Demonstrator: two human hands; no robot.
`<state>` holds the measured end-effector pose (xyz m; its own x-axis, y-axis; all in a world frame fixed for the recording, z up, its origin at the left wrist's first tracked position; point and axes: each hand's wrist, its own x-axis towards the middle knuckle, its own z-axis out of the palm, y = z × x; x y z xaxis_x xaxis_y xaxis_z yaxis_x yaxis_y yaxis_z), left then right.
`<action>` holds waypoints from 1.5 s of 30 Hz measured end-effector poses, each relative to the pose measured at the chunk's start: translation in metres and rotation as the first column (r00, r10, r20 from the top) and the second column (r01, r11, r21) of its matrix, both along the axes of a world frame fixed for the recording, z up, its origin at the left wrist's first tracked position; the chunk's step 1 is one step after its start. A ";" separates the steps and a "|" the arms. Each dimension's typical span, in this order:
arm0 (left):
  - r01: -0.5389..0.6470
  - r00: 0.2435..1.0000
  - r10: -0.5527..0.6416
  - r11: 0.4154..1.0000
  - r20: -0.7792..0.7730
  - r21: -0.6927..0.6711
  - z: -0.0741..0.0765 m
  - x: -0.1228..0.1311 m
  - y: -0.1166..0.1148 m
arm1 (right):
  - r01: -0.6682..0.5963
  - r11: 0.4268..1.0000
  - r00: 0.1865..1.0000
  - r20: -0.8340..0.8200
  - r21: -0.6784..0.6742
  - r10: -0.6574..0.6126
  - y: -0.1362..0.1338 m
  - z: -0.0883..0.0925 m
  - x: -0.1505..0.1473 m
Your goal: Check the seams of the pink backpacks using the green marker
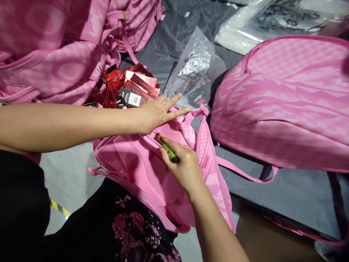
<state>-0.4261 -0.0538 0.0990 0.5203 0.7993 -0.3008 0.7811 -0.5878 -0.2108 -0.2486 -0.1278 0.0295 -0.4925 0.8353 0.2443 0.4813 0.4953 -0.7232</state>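
Note:
A pink backpack [163, 182] lies at the table's edge, its strap side with dotted mesh panels facing up. My left hand [160, 112] lies spread across the upper part of this backpack, fingers stretched out and apart. Just below it, my right hand [181, 160] grips a green pen-like tool [171, 152] with a black end; its tip points at the backpack near my left palm. Beyond my left hand sits a bunch of shiny red tags [141, 82], with a black tag [130, 97] bearing a white barcode label.
More pink backpacks [54, 54] are piled at the upper left. Another full pink backpack [283, 105] lies on the right of the grey-covered table [272, 196]. A clear plastic bag [195, 69] rests behind my hands, and white plastic bags [253, 27] lie at the upper right.

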 end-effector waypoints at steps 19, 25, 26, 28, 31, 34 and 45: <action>-0.141 0.990 0.142 0.953 -0.015 -0.269 0.014 -0.014 0.015 | 0.011 0.996 1.000 -0.019 -0.093 -0.013 0.002 0.005 -0.001; -0.147 0.989 0.147 0.956 -0.021 -0.252 0.010 -0.014 0.018 | -0.025 0.996 0.996 -0.087 -0.086 0.017 0.013 0.006 -0.017; -0.146 0.989 0.145 0.957 -0.022 -0.252 0.009 -0.014 0.018 | -0.023 0.997 0.996 -0.083 -0.076 0.017 0.013 0.006 -0.019; -0.128 0.992 0.129 0.961 -0.013 -0.245 0.008 -0.014 0.017 | 0.003 0.998 0.998 -0.056 -0.062 -0.007 0.013 0.007 -0.021; -0.108 0.994 0.112 0.966 0.006 -0.236 0.006 -0.016 0.018 | 0.047 0.997 0.997 -0.056 -0.057 -0.050 0.010 0.008 -0.023; -0.113 0.993 0.120 0.966 0.020 -0.232 0.004 -0.018 0.019 | 0.081 0.995 0.994 -0.063 -0.064 -0.085 0.006 0.008 -0.026; -0.093 0.994 0.104 0.968 0.036 -0.232 0.004 -0.018 0.019 | 0.156 0.980 0.984 -0.066 -0.123 -0.164 0.004 0.011 -0.033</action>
<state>-0.4438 -0.0351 0.1033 0.4604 0.7598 -0.4590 0.8436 -0.5355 -0.0403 -0.2812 -0.1237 0.0407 -0.3340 0.9268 0.1719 0.4894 0.3264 -0.8087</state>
